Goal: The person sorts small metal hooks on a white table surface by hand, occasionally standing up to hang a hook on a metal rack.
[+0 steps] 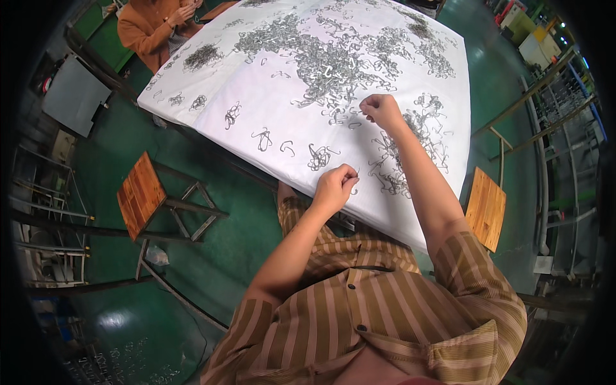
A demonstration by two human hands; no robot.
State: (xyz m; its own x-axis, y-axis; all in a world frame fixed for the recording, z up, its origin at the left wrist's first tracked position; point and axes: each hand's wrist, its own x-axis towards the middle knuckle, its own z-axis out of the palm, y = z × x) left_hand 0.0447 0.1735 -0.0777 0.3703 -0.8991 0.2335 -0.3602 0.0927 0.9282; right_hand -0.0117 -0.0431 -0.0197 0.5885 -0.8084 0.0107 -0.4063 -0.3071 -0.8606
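Observation:
Near the table's front edge, my left hand (333, 189) is closed in a pinch, with the thin ends of a small curved metal hook (355, 191) showing at the fingertips. Further forward and to the right, my right hand (384, 113) is also pinched, just at the near side of a large heap of grey metal hooks (327, 70). Whatever its fingertips hold is too small to make out. Under and beside my right forearm spreads a second, looser heap of hooks (391, 163). Left of my left hand lies a small cluster of hooks (319, 156).
More small clusters, such as one bunch (231, 115), line the left edge of the white-covered table (237, 149). Another person (144, 35) in a brown top works at the far left corner. Wooden stools stand left (141, 196) and right (486, 208) of me.

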